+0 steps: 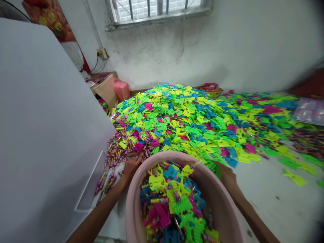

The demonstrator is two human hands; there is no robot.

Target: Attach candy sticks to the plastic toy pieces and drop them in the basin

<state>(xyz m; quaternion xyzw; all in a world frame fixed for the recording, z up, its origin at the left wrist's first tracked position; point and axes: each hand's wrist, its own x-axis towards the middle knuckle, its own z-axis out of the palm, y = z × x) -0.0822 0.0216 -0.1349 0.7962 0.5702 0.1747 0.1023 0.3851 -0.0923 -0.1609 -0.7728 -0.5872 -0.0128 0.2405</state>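
A round pink plastic tub [235, 216] stands low in front of me. It holds a loose mix of yellow, green, blue and magenta flat plastic pieces [183, 204] and small wrapped sticks [160, 200]. My left hand [133, 165] is bent against the outside of the tub's far left rim, beside the pile of wrapped sticks. On the opposite side my right hand [226, 173] grips the outer wall, close to some green pieces; its fingertips are hidden. Beyond the tub rises a big heap of the same coloured plastic pieces [174, 114].
A large white panel [48, 128] fills the left side. Against the wall are a cardboard box [107, 91], a pink jug [122, 90] and a red basket [210, 87]. Loose pieces spread over the pale floor [273, 189] at right, near a printed packet [310, 110].
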